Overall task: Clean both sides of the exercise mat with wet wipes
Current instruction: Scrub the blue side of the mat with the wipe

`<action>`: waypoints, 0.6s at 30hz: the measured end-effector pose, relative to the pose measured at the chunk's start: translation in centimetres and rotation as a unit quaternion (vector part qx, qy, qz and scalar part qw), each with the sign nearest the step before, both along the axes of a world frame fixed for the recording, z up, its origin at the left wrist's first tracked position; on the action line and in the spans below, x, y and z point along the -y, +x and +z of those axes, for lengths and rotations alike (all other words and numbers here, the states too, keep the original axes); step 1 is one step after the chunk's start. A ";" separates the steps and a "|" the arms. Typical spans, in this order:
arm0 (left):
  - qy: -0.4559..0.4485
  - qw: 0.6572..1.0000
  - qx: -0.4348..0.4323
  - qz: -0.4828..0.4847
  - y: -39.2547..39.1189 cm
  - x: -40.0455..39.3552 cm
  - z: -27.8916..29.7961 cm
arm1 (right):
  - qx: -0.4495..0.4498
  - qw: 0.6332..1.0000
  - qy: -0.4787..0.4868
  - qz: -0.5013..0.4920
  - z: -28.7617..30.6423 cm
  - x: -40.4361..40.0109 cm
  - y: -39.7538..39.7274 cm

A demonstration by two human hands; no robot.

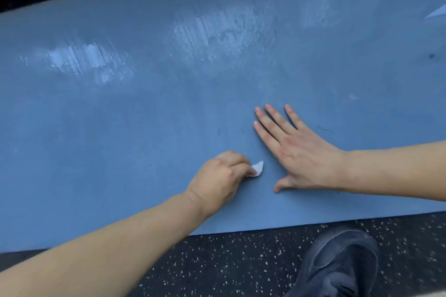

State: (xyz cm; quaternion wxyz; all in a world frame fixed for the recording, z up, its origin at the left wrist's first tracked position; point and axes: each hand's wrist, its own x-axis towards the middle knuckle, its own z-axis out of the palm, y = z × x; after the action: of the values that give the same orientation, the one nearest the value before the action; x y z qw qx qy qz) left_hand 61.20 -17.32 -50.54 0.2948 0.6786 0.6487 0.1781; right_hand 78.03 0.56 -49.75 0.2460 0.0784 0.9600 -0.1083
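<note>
On a speckled black rubber floor [241,265], the flat blue exercise mat [144,116] is best wiped in overlapping strokes, the right hand [296,152] pressing it flat, fingers straight, while the left hand [217,176] grips a small white wet wipe [257,168].

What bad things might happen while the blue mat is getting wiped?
The wet wipe is bunched small in the left hand, so spots may get missed, like the dark mark far off to the right. The mat has shiny wet streaks; the flat right hand or the shoe could slip there.
</note>
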 end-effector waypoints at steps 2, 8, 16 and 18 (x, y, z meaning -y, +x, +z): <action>0.019 0.999 -0.002 0.041 -1.0 -1.4 0.3 | 0.008 1.000 -0.020 0.012 0.4 1.4 1.1; 0.025 0.992 -0.033 0.118 0.1 0.0 -0.2 | 0.000 0.996 -0.041 0.075 0.8 4.7 5.5; -0.008 0.997 0.054 -0.049 4.6 6.7 -0.3 | -0.051 0.990 -0.035 0.124 -0.7 4.7 6.8; -0.006 0.993 0.065 -0.099 4.0 6.5 0.0 | -0.057 0.988 -0.049 0.135 -0.6 4.7 7.1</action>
State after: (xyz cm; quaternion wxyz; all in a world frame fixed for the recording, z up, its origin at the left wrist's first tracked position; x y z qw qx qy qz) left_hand 65.22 -23.83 -50.51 0.3569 0.7244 0.5591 0.1878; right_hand 85.12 -4.09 -50.38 0.2066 -0.0701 0.9678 -0.1253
